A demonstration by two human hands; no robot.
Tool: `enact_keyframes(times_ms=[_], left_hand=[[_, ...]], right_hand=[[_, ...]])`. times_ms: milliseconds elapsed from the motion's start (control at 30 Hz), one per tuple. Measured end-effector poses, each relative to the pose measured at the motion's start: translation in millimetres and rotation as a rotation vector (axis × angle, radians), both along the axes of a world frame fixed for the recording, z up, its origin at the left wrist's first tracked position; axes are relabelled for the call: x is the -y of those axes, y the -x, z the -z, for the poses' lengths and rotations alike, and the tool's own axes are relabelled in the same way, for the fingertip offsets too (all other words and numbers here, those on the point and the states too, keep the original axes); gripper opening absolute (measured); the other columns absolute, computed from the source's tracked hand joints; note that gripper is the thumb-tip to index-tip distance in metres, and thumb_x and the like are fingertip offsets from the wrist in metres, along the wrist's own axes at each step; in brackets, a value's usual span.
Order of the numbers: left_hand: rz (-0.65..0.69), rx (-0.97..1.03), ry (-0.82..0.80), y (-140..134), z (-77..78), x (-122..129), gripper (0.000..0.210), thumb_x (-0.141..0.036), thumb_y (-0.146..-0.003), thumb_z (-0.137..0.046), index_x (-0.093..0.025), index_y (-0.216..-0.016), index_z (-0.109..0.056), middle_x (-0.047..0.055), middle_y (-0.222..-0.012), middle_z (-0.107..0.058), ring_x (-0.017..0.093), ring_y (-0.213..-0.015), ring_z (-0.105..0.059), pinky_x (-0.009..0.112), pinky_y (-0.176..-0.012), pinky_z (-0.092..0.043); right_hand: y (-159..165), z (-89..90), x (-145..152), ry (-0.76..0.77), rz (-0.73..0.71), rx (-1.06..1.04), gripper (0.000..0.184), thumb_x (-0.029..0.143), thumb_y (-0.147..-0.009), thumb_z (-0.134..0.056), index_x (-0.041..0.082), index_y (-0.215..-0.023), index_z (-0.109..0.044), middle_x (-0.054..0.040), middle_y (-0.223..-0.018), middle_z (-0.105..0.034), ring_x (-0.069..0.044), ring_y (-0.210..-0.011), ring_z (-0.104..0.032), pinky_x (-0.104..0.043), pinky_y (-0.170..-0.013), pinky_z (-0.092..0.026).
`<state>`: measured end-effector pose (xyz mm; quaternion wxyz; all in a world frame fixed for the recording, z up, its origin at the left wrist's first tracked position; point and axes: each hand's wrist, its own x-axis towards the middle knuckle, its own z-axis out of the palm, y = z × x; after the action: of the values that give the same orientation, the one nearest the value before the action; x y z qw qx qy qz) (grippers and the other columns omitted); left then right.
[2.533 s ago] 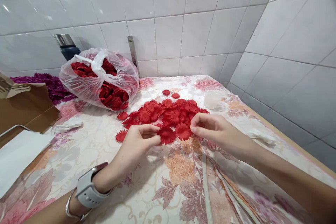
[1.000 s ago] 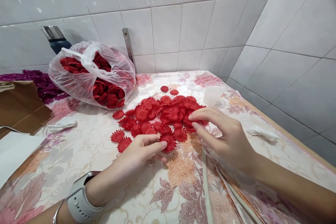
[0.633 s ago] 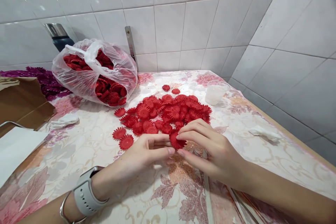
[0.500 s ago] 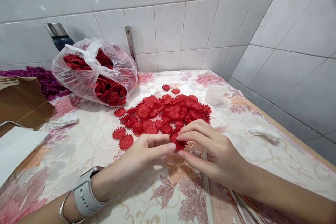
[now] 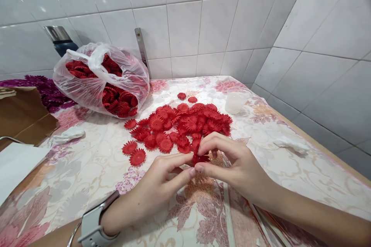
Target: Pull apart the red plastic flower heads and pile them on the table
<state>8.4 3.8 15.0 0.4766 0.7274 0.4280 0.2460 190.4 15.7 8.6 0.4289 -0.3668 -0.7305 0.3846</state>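
Observation:
Between my two hands, just above the table, is a red artificial flower piece (image 5: 199,158) with a toothed rim. My left hand (image 5: 169,175) pinches its left side with thumb and forefinger. From the right, the fingers and thumb of my right hand (image 5: 228,162) close on the same piece and hide part of it. Right behind my hands lies a loose pile of similar red flower pieces (image 5: 158,124). A single red piece (image 5: 137,157) rests a little apart, left of the pile.
A tied clear plastic bag (image 5: 116,79) full of red pieces stands at the back left, before a dark bottle (image 5: 62,42). Farther left are purple petals (image 5: 43,92), brown cardboard (image 5: 26,112) and white paper (image 5: 21,162). A translucent cup (image 5: 233,102) stands back right, crumpled tissue (image 5: 291,144) nearer.
The red piece has turned, so its face shows less. My left forefinger has straightened towards it, and my left wrist has rolled slightly. My right hand's fingers have closed in more around it.

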Motion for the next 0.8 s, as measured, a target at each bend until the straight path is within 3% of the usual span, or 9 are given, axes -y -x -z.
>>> enact_keyframes(times_ms=[267, 500, 800], left_hand=[[0.001, -0.01, 0.0, 0.2, -0.4, 0.3, 0.022, -0.031, -0.09, -0.046, -0.017, -0.086, -0.063, 0.001, -0.077, -0.06, 0.014, -0.069, -0.049, 0.022, -0.061, -0.037], [0.027, -0.127, -0.156, -0.8, -1.6, 2.5, 0.02, -0.026, -0.092, -0.044, -0.018, -0.089, -0.062, 0.003, -0.086, -0.064, 0.016, -0.077, -0.055, 0.023, -0.071, -0.039], [0.015, -0.1, -0.142, -0.1, -1.4, 3.5, 0.02, -0.026, -0.092, -0.043, -0.019, -0.082, -0.058, 0.001, -0.081, -0.063, 0.014, -0.073, -0.054, 0.021, -0.067, -0.039]], right_hand=[[-1.3, -0.7, -2.1, 0.076, -0.032, -0.014, 0.006, 0.016, -0.078, -0.064, 0.019, -0.075, -0.061, -0.0008, -0.078, -0.058, -0.014, -0.074, -0.054, -0.027, -0.065, -0.042], [-1.7, 2.2, -4.7, 0.182, -0.051, -0.069, 0.01, 0.025, -0.081, -0.062, 0.019, -0.073, -0.06, -0.0013, -0.076, -0.058, -0.015, -0.073, -0.054, -0.027, -0.065, -0.043], [-1.3, 4.4, -5.2, 0.243, -0.078, -0.107, 0.009, 0.024, -0.075, -0.068, 0.019, -0.074, -0.06, -0.0009, -0.077, -0.057, -0.015, -0.07, -0.054, -0.026, -0.06, -0.045]])
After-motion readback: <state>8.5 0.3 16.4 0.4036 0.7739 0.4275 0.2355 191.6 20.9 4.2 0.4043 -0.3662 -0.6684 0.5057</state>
